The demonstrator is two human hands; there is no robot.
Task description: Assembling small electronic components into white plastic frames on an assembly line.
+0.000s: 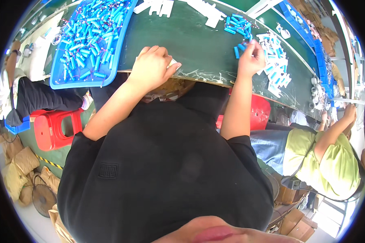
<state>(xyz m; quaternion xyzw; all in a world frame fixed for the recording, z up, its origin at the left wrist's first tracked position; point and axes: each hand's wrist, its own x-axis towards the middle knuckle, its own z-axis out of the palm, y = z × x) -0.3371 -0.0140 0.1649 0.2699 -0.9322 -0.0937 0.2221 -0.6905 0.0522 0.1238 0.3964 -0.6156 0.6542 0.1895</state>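
Note:
My left hand (151, 67) is closed at the table's front edge, curled over a small white piece (172, 63) that peeks out beside the thumb. Most of that piece is covered by the fingers. My right hand (252, 60) is raised a little over the table with thumb and fingers pinched together; what they hold, if anything, cannot be made out. Just left of its fingertips lie a couple of blue cylinders (237, 52). Beyond is a small heap of blue cylinders with thin wires (237, 25). Right of this hand spreads a pile of white plastic parts with blue cylinders in them (275, 65).
A blue tray (125, 34) full of wired blue cylinders stands at the left on the green table (182, 38). White plastic pieces (207, 13) lie at the far side. A red stool (48, 130) is at the left; a person in a light green shirt (322, 162) sits at the right.

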